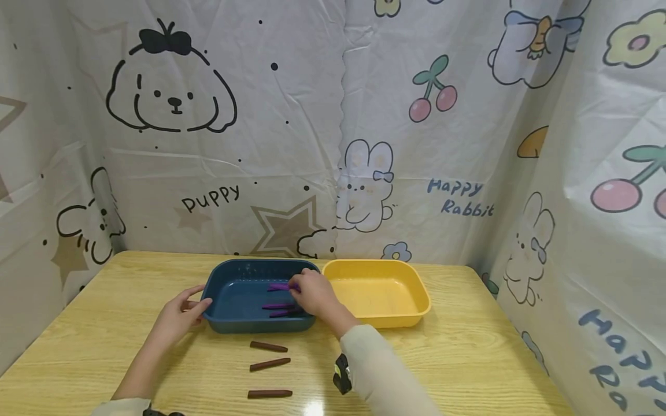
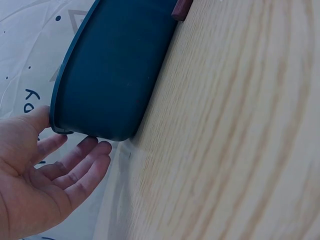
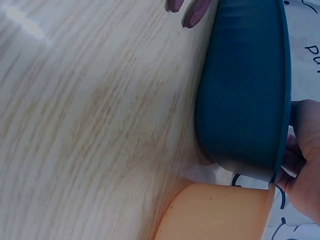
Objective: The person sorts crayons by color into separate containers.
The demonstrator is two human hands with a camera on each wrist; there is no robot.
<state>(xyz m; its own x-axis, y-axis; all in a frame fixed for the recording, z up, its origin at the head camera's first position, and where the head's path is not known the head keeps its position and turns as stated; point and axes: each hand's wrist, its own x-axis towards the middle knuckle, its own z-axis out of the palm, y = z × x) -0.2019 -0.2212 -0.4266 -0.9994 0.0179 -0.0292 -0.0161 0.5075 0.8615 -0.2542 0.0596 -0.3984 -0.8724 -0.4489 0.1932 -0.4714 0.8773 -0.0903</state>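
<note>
A dark blue plastic basin (image 1: 258,326) stands on the table. My left hand (image 1: 179,315) holds its left rim, thumb over the edge and the other fingers along the outside wall. Inside the basin's right part, my right hand (image 1: 315,294) pinches a purple crayon-like stick (image 1: 278,287) whose end points left. Other purple sticks (image 1: 278,306) lie on the basin floor just in front of that hand. The right wrist view shows the hand (image 3: 306,155) behind the basin's wall, which hides the fingertips and the stick.
A yellow basin (image 1: 424,306) stands right beside the blue one. Three brown crayon-like sticks, a far one (image 1: 268,346), a middle one (image 1: 270,364) and a near one (image 1: 270,394), lie on the wooden table (image 1: 468,358) in front. Printed cloth (image 1: 291,115) hangs behind and at the sides.
</note>
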